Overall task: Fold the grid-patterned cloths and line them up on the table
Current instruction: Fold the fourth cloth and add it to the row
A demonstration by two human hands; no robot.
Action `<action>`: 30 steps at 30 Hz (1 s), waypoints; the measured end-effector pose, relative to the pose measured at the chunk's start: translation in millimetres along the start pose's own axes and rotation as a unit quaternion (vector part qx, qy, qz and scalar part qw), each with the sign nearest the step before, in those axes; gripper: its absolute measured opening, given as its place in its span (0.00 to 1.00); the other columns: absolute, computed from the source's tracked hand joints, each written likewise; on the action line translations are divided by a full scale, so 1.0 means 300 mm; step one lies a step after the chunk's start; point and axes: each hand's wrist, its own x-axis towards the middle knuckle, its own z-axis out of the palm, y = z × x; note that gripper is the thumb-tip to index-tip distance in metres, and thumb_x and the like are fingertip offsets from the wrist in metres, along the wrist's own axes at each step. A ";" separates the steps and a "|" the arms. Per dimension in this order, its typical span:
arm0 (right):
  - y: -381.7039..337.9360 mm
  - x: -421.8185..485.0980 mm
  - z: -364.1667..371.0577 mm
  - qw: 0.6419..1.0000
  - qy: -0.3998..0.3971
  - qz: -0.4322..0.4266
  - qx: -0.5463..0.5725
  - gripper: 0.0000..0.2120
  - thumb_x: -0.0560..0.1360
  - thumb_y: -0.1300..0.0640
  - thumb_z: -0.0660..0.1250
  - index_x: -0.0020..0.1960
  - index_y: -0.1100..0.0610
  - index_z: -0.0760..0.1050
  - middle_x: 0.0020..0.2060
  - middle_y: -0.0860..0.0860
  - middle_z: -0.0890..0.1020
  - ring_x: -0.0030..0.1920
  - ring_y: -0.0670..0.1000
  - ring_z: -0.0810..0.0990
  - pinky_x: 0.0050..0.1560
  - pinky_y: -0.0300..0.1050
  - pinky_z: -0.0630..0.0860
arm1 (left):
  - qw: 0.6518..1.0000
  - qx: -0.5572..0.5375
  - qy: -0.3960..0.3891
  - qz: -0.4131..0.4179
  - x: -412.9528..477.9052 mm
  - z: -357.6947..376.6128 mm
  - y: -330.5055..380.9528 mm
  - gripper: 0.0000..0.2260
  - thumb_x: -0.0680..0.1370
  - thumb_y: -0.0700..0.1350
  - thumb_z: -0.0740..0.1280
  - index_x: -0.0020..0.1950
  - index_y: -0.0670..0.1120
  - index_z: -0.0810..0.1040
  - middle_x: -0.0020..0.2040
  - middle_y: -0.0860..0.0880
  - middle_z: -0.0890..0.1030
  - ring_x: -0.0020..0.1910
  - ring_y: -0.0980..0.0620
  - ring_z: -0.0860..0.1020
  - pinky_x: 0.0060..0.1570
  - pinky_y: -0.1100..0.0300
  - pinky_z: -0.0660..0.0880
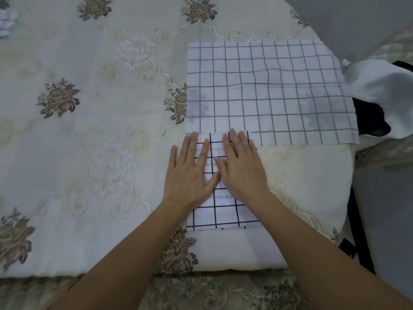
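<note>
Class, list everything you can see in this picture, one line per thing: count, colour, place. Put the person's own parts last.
folded grid cloth: one, white with dark lines, near the table's front edge, under both hands
unfolded grid cloth: one, white with dark lines, spread flat just beyond the folded one
tablecloth: one, cream with brown and white flowers, covering the table
white fabric: one, white, bunched at the right, past the unfolded cloth
dark item: one, black, beneath the white fabric; kind unclear
blurred object: one, white, far left corner
left hand: one, fingers straight, flat on the folded cloth
right hand: one, fingers straight, flat beside it
</note>
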 end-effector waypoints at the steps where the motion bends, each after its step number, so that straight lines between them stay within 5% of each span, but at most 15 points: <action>1: 0.003 0.004 0.008 1.000 0.002 0.001 -0.005 0.32 0.82 0.42 0.45 0.80 0.57 0.55 0.80 0.55 0.55 0.80 0.55 0.50 0.79 0.55 0.51 | 1.000 0.000 0.000 -0.001 0.000 0.003 -0.002 0.35 0.80 0.67 0.45 0.82 0.50 0.45 0.82 0.45 0.43 0.81 0.48 0.41 0.78 0.43 0.45; 10: 0.006 0.000 0.024 0.999 -0.004 0.005 -0.049 0.34 0.82 0.38 0.42 0.81 0.56 0.50 0.81 0.54 0.50 0.81 0.54 0.46 0.79 0.55 0.48 | 1.000 0.000 -0.006 -0.018 0.003 0.000 0.013 0.31 0.81 0.59 0.43 0.82 0.48 0.45 0.82 0.45 0.42 0.80 0.49 0.39 0.78 0.41 0.45; 14: -0.112 -0.061 -0.014 0.999 0.002 0.044 0.012 0.33 0.83 0.39 0.42 0.81 0.58 0.46 0.81 0.54 0.47 0.80 0.52 0.42 0.80 0.55 0.43 | 1.000 -0.003 -0.019 -0.017 0.003 -0.002 0.011 0.30 0.82 0.58 0.42 0.82 0.48 0.41 0.81 0.45 0.38 0.80 0.49 0.36 0.78 0.41 0.43; 18: -0.206 -0.165 0.014 0.997 0.004 0.046 0.068 0.33 0.83 0.39 0.39 0.81 0.57 0.48 0.81 0.54 0.50 0.81 0.51 0.44 0.80 0.56 0.49 | 0.999 0.029 -0.028 0.001 -0.003 -0.003 0.000 0.33 0.80 0.61 0.39 0.81 0.48 0.38 0.81 0.44 0.36 0.80 0.47 0.36 0.78 0.41 0.43; 30: 0.054 -0.308 0.001 0.997 -0.005 -0.012 -0.080 0.37 0.82 0.36 0.47 0.81 0.60 0.49 0.81 0.55 0.50 0.81 0.52 0.47 0.79 0.57 0.52 | 1.000 -0.004 -0.017 -0.025 -0.005 -0.026 0.018 0.32 0.81 0.58 0.45 0.82 0.46 0.43 0.82 0.44 0.42 0.80 0.47 0.40 0.77 0.40 0.47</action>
